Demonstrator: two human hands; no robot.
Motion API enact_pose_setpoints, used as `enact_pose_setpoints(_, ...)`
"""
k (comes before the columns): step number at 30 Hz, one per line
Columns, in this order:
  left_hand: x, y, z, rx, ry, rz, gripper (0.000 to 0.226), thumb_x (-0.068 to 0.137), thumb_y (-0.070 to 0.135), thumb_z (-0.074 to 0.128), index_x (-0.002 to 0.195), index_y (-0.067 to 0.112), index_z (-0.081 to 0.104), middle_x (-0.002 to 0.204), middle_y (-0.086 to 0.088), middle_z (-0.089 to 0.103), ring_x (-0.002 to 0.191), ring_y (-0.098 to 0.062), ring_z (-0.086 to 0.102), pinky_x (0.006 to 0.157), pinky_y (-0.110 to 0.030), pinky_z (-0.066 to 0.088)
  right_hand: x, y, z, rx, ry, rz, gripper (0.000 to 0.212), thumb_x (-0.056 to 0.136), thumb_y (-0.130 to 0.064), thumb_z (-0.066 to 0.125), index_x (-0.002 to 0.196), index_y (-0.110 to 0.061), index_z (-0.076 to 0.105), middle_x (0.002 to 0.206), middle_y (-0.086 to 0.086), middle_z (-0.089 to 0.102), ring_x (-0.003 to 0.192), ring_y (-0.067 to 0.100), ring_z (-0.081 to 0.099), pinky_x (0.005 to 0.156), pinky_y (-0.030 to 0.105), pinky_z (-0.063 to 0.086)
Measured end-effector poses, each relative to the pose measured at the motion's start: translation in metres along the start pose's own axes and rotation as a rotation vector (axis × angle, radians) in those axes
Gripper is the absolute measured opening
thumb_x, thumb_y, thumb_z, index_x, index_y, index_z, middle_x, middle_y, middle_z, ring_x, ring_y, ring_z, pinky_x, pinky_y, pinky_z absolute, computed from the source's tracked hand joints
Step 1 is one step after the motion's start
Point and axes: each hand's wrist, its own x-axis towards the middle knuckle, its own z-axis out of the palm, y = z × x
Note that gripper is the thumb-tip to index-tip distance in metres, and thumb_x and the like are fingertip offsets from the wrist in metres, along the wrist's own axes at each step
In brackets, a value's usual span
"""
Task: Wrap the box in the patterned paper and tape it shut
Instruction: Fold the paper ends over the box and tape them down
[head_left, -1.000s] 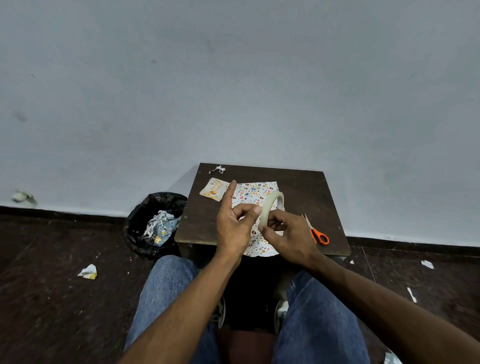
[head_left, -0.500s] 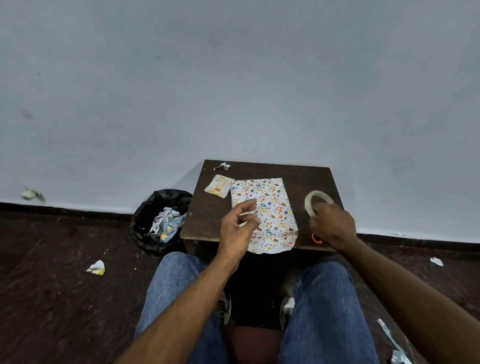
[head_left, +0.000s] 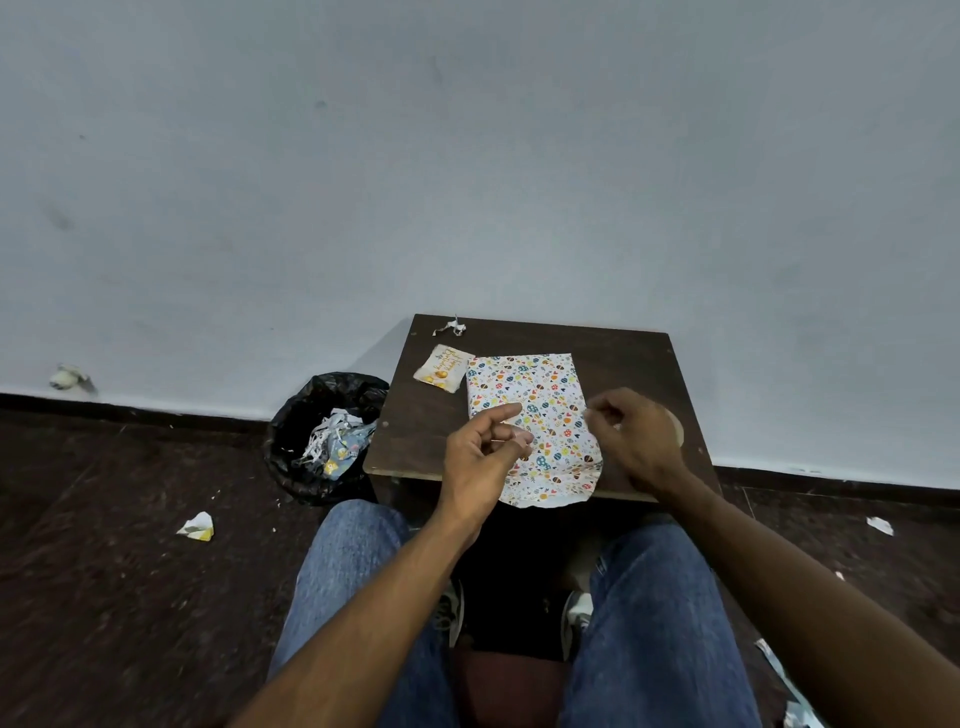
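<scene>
The box wrapped in patterned paper (head_left: 535, 395) lies on the small dark table (head_left: 623, 358). Its loose paper end (head_left: 550, 486) hangs over the table's front edge. My left hand (head_left: 480, 452) hovers over the parcel's left side and pinches what looks like a short strip of tape between thumb and fingertips. To the right of the parcel, my right hand (head_left: 636, 436) is raised with its fingers curled and nothing visible in them. The tape roll (head_left: 677, 431) peeks out behind my right hand on the table.
A small greeting card (head_left: 444, 368) and a paper scrap (head_left: 452, 327) lie at the table's back left. A black bin (head_left: 324, 431) with paper waste stands on the floor left of the table. Scraps litter the floor. My knees are under the table's front.
My right hand set the tape roll down at the table's right side, let go of it and moved back towards the parcel. My left hand stayed over the parcel.
</scene>
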Motion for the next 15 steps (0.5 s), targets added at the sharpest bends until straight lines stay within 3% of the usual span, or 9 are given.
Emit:
enact_pose_setpoints(3, 0.000, -0.004, 0.003, -0.010, 0.000, 0.000, 0.036, 0.086, -0.010, 0.064, 0.119, 0.004, 0.065, 0.063, 0.012, 0.065, 0.081, -0.018, 0.068, 0.065, -0.015, 0.051, -0.003, -0.032, 0.005, 0.350, -0.190, 0.055, 0.009, 0.091, -0.026, 0.070, 0.086, -0.019, 0.075, 0.077, -0.009, 0.072, 0.071, 0.004, 0.064, 0.065, 0.021, 0.050)
enact_pose_setpoints(6, -0.001, -0.005, 0.004, -0.007, 0.002, 0.008, 0.034, 0.088, -0.010, 0.062, 0.117, 0.006, 0.066, 0.065, 0.010, 0.064, 0.082, -0.023, 0.066, 0.068, -0.018, 0.052, -0.010, -0.051, 0.013, 0.560, -0.322, 0.135, 0.014, 0.091, -0.022, 0.070, 0.082, -0.013, 0.074, 0.075, 0.005, 0.070, 0.071, 0.010, 0.059, 0.066, 0.024, 0.047)
enact_pose_setpoints(9, 0.001, -0.005, 0.002, 0.012, 0.004, 0.014, 0.035, 0.088, -0.011, 0.059, 0.115, 0.010, 0.067, 0.076, -0.003, 0.066, 0.081, -0.022, 0.064, 0.068, -0.019, 0.053, -0.016, -0.061, 0.022, 0.665, -0.347, 0.191, 0.011, 0.090, -0.011, 0.069, 0.085, -0.002, 0.074, 0.073, 0.005, 0.069, 0.070, 0.012, 0.060, 0.064, 0.023, 0.048)
enact_pose_setpoints(12, 0.003, -0.007, -0.002, 0.036, 0.000, 0.023, 0.036, 0.088, -0.013, 0.057, 0.117, 0.007, 0.066, 0.090, -0.024, 0.067, 0.082, -0.024, 0.062, 0.067, -0.019, 0.053, -0.018, -0.067, 0.025, 0.720, -0.323, 0.231, 0.008, 0.089, -0.007, 0.070, 0.082, -0.008, 0.074, 0.073, 0.003, 0.070, 0.070, 0.010, 0.062, 0.064, 0.023, 0.050)
enact_pose_setpoints(15, 0.005, -0.008, -0.005, 0.066, -0.020, 0.033, 0.037, 0.089, -0.011, 0.057, 0.119, 0.008, 0.066, 0.088, -0.019, 0.064, 0.082, -0.022, 0.060, 0.068, -0.017, 0.051, -0.020, -0.069, 0.026, 0.748, -0.265, 0.250, 0.010, 0.087, -0.004, 0.071, 0.079, -0.008, 0.074, 0.074, 0.007, 0.071, 0.069, 0.010, 0.063, 0.064, 0.022, 0.051)
